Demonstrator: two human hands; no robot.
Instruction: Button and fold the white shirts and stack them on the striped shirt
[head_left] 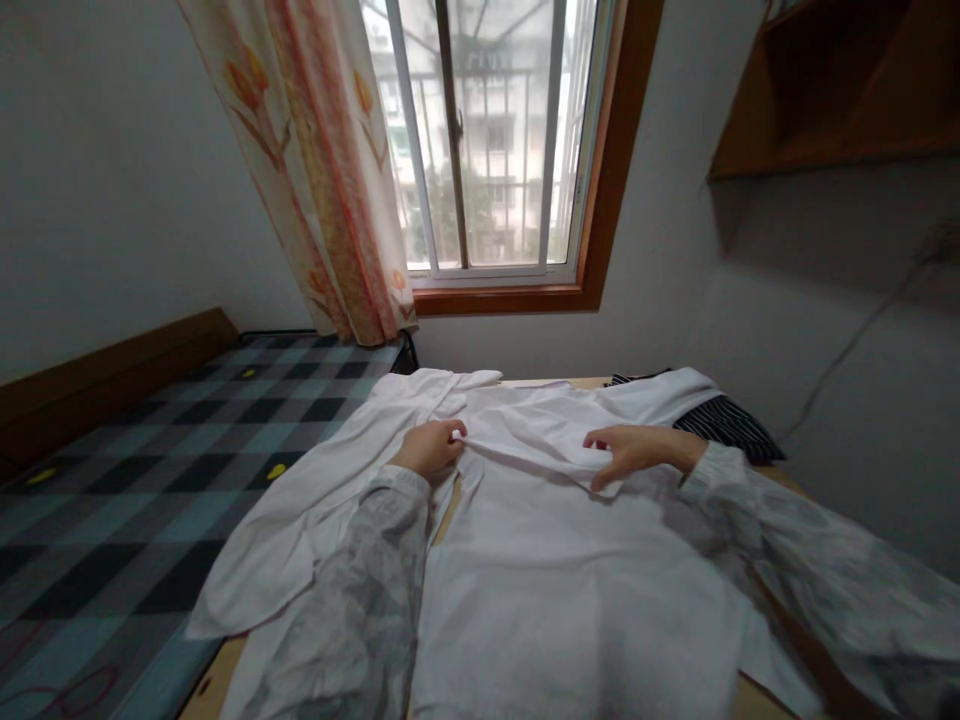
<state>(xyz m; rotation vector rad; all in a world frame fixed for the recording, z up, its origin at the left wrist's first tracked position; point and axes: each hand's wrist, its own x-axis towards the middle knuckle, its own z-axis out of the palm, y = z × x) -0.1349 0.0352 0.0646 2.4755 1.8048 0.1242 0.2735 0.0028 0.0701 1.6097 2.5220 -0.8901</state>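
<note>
A white shirt (pixel 570 590) lies spread over a wooden tabletop, with folds running across its upper part. My left hand (pixel 431 448) pinches the cloth at the left of these folds, thumb and fingers closed on it. To the right, my right hand (pixel 634 450) is over the same cloth, its thumb and fingers apart; whether the fingertips press on the fabric I cannot tell. More loose white cloth stretches left of my left forearm and hangs toward the bed.
A bed with a checked sheet (pixel 187 450) adjoins the table on the left. Black striped cloth (pixel 731 428) lies at the far right corner. A flowered curtain (pixel 322 170) hangs beside the window (pixel 495 150). A wooden shelf (pixel 832 90) juts out at upper right.
</note>
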